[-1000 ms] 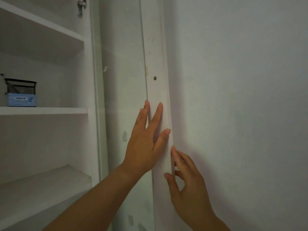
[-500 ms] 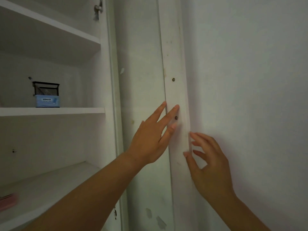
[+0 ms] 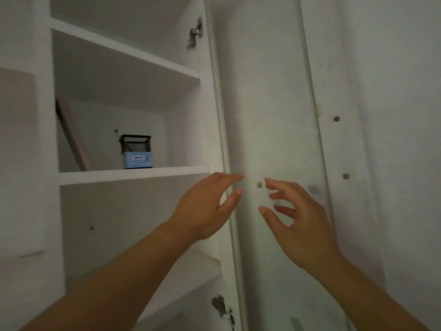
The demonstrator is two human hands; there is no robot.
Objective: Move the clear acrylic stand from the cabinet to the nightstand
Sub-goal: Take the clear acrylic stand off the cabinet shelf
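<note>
The white cabinet (image 3: 133,174) stands open on my left, its door (image 3: 269,115) swung out edge-on in front of me. My left hand (image 3: 205,209) hovers by the door's hinge edge, fingers spread, holding nothing. A little to the right, my right hand (image 3: 296,218) floats in front of the door panel, fingers curled apart and empty. No clear acrylic stand shows on the shelves, and no nightstand is in view.
On the middle shelf sits a black mesh holder (image 3: 135,144) on a blue box (image 3: 138,160), with a pinkish board (image 3: 74,134) leaning at the left. Metal hinges (image 3: 195,32) sit at the door's edge. A pale wall (image 3: 401,139) fills the right.
Both hands have come off the door's outer edge and moved left toward the cabinet opening. My view has swung right to left, showing more of the shelves.
</note>
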